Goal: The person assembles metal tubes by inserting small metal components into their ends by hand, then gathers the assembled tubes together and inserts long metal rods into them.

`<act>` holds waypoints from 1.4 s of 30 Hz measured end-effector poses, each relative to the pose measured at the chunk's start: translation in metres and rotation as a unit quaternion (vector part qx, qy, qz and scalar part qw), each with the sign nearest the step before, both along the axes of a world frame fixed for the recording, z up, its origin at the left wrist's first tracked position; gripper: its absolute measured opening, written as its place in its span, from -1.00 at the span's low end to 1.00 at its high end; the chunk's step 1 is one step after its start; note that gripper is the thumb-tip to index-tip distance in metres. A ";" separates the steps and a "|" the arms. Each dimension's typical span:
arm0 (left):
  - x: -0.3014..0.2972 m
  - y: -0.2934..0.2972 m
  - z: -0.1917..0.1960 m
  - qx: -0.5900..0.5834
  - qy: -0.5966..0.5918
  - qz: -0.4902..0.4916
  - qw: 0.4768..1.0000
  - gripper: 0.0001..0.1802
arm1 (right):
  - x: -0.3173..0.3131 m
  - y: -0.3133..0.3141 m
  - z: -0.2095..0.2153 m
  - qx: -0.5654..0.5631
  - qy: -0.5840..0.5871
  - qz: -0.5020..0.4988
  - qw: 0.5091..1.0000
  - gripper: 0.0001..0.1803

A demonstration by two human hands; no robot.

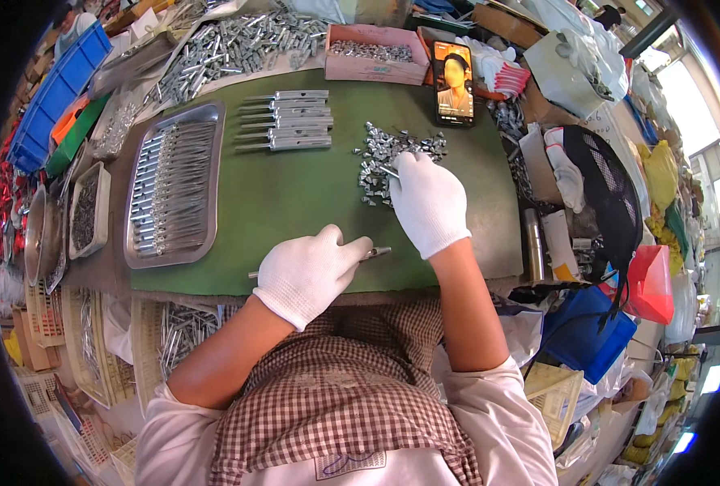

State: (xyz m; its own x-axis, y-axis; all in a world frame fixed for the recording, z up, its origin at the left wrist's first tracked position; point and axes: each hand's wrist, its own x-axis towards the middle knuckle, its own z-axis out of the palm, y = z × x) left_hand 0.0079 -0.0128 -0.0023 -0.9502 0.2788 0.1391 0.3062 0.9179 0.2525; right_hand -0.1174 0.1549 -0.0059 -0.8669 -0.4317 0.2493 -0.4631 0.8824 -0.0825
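Observation:
My left hand (305,266), in a white knit glove, is closed round a slim metal rod (378,253) near the mat's front edge. The rod's tip shows right of the fingers and its thin other end sticks out to the left. My right hand (427,198), gloved too, pinches a short thin metal piece (390,172) at the heap of small metal fittings (374,154). Its fingertips hide part of the heap. Farther left on the green mat (311,194), several slim metal tools (299,121) lie side by side with pointed ends leftward.
A steel tray (136,261) of similar tools stands at the left. Behind lie a pile of metal tubes (238,49), a pink box (376,74) of small parts and a propped phone (454,85). A metal cylinder (533,243) and black mesh bag (611,178) are at the right.

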 end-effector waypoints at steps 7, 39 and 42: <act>0.002 -0.002 0.000 0.007 0.002 0.000 1.000 -0.75 | 0.057 0.028 0.007 -0.264 -0.109 0.114 0.952 -0.83; 0.003 0.003 0.003 0.015 -0.013 0.024 1.000 -0.78 | 0.034 0.027 -0.006 -0.181 -0.007 -0.031 0.983 -0.88; 0.003 0.002 0.001 0.019 -0.014 0.024 0.999 -0.79 | 0.036 0.025 -0.012 -0.179 -0.028 -0.041 0.983 -0.85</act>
